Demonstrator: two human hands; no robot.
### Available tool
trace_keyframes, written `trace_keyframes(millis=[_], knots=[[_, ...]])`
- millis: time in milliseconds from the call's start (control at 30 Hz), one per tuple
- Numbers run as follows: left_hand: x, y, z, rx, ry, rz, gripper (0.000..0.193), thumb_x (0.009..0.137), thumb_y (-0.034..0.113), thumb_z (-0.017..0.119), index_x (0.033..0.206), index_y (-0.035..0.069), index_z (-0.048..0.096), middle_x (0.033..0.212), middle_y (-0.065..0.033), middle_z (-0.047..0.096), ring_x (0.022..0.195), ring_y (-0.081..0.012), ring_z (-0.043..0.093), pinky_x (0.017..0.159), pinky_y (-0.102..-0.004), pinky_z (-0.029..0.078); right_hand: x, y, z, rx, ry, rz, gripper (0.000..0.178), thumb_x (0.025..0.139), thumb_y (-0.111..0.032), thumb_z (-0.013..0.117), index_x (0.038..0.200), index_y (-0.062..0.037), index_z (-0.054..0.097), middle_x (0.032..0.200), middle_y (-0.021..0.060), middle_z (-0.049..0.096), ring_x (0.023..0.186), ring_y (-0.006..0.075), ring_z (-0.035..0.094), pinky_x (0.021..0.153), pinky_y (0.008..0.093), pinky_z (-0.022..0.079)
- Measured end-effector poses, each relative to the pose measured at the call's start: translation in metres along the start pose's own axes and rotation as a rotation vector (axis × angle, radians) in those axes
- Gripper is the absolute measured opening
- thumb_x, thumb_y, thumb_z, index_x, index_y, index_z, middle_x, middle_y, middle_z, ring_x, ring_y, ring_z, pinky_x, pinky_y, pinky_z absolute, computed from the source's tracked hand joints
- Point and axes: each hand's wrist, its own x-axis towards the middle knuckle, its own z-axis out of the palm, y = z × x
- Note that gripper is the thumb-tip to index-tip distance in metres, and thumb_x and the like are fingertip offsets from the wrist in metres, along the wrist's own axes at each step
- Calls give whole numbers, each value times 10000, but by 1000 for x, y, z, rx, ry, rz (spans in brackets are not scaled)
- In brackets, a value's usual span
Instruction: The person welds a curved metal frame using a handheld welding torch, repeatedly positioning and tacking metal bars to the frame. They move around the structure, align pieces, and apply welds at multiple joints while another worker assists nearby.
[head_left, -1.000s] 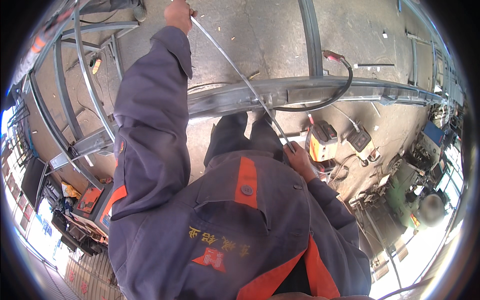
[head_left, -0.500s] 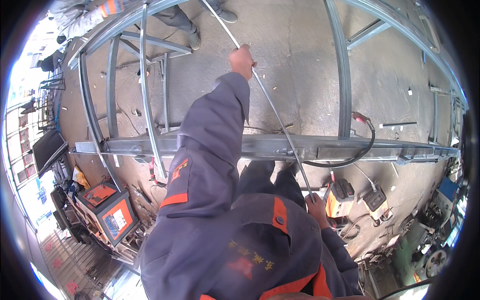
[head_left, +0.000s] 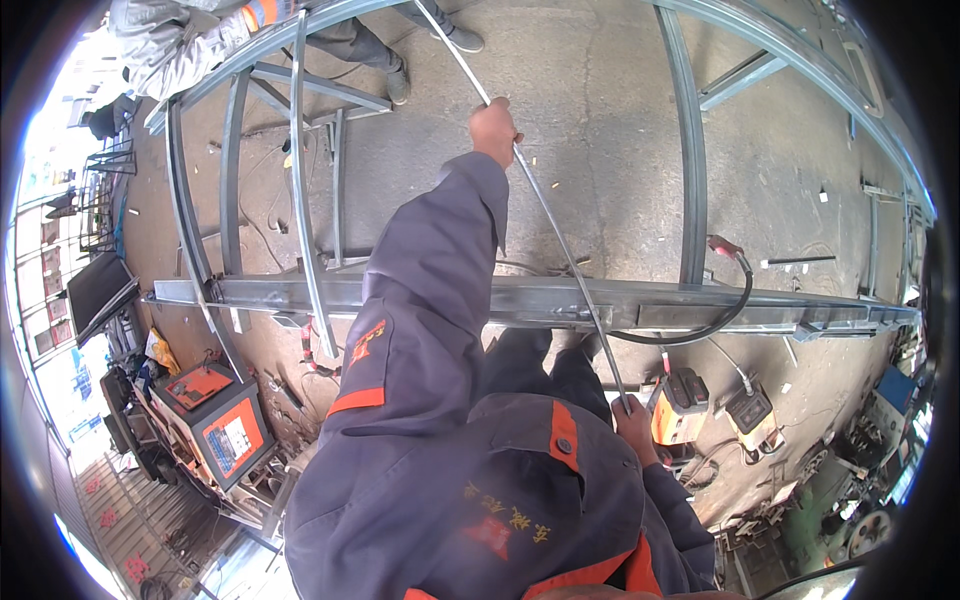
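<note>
A long thin metal rod (head_left: 553, 219) slants from the top of the view down toward my waist, passing above the frame's horizontal beam (head_left: 540, 303). My left hand (head_left: 493, 131), at the end of an outstretched arm, is closed around its upper part. Near my waist, my right hand (head_left: 634, 428) grips the rod close to its lower end. The grey metal frame around the rod has uprights and cross pieces of square tube.
A co-worker's legs (head_left: 352, 45) and sleeve show beyond the frame at the upper left. A black cable with a red clamp (head_left: 722, 246) lies over the beam. Orange-and-black machines (head_left: 228, 433) stand lower left and orange boxes (head_left: 680, 408) lower right on the concrete floor.
The view has shifted slightly, so the frame and floor sit a little lower and farther right. Both hands keep their hold on the rod. The co-worker's sleeve shows more.
</note>
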Motion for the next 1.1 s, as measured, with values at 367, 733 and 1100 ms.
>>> trace_keyframes(millis=[367,733,1100], knots=[[-1,1,1,16,5,-5,219,949,206,582,1037,5,584,752,-77,506,603,-208,499,541,-412,511,-1,-1,-1,-21,-6,15,377,999,-389,633,1109,-33,697,968,261,732,954,489,691,810,533,525],[1,-1,0,22,8,0,252,954,214,586,1073,-8,592,761,-89,511,621,-217,509,547,-414,508,-2,-5,-4,-23,-10,-6,372,1000,-382,637,1097,-27,692,961,261,729,946,486,691,806,534,523],[6,-4,0,11,5,19,269,955,222,587,1087,-13,593,762,-83,513,608,-214,512,531,-415,507,0,0,-1,-41,5,-32,383,998,-400,640,1088,-31,692,955,261,729,943,488,693,805,531,528]])
